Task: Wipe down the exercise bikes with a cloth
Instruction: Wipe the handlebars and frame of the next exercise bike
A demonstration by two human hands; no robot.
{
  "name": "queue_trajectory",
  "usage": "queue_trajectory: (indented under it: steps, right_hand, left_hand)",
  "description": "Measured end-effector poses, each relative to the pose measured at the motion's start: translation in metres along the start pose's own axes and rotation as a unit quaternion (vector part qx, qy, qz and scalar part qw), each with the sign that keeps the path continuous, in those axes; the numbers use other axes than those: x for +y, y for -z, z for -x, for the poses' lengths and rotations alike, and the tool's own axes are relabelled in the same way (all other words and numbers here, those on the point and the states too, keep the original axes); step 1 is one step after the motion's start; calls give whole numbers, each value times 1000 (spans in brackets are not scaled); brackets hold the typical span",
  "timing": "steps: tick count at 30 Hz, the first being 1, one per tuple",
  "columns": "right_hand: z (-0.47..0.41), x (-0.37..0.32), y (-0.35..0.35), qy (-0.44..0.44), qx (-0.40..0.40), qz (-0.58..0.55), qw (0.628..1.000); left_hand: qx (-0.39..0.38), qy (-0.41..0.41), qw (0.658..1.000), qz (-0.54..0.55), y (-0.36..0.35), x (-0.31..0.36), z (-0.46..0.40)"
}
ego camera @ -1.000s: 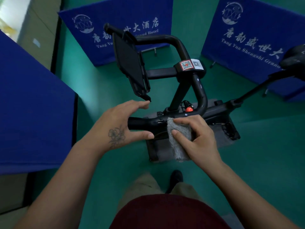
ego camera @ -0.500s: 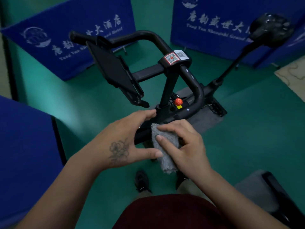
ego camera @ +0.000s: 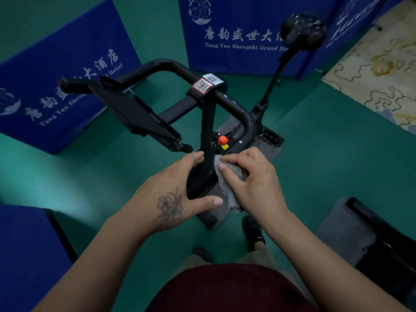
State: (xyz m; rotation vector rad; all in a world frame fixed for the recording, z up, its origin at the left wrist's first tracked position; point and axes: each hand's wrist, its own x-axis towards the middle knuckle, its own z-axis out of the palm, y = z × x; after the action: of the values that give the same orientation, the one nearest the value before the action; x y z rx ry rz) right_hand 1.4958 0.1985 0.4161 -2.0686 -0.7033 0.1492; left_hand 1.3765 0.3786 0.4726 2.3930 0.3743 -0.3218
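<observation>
At the near handlebar grip point(ego camera: 199, 181) of one exercise bike point(ego camera: 209, 113), one grey cloth point(ego camera: 227, 183) is pinched by the right hand point(ego camera: 254, 179); the grip is loosely cupped by the left hand point(ego camera: 173, 194), fingers spread.

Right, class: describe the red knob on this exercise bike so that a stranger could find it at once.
Start at the exercise bike with its black looped handlebar. Follow the upright post down from the QR sticker. Just right of it, above the right hand holding the grey cloth, sits the red knob, the only bright red part.
</observation>
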Motion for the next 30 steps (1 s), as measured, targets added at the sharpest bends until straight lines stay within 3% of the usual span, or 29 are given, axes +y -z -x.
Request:
queue_trajectory:
  steps: [3,15,22,30]
  right_hand:
    - [15,-6,-5,19,-26,-28,999]
    - [-9,11,4,8,1,-7,1000]
    - [-4,12,4,59,-27,5,998]
    - [-24,27,13,11,-2,0,1000]
  left_hand:
    - [10,-1,1000,5,-2,-2,-1]
    - [21,36,999,18,-7,1,0]
    - [27,56,998,23,-8,4,1]
    - [30,73,997,14,-8,9,2]
